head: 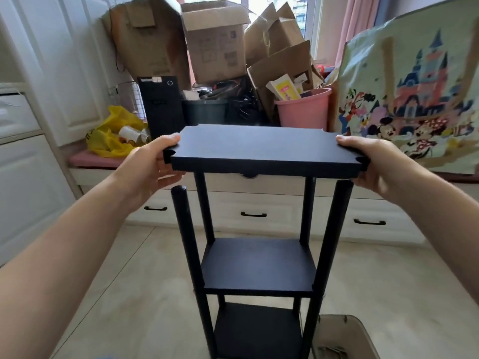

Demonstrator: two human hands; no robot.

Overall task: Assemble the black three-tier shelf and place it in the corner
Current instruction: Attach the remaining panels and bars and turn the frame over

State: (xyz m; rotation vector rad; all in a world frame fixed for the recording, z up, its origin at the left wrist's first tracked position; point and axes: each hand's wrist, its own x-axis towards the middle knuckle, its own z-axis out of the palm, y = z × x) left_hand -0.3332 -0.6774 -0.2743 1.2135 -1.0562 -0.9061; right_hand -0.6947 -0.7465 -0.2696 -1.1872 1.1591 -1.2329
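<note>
A black top board [261,147] with notched corners hangs level above the partly built black shelf. My left hand [153,164] grips its left end, thumb on top. My right hand [375,163] grips its right end the same way. Below stand several black poles: the near left pole [185,229] has its top free under the board's corner, and the near right pole [334,229] reaches up to the board's right corner. The middle board [259,265] and bottom board [256,330] sit fixed between the poles on the tiled floor.
Behind the shelf runs a white drawer bench [254,203] piled with cardboard boxes [215,40], a pink bucket [302,108], a black tower [162,107], a yellow bag [114,133] and a cartoon-print bag [414,99]. White cupboards [39,99] stand left. A box [342,338] lies bottom right.
</note>
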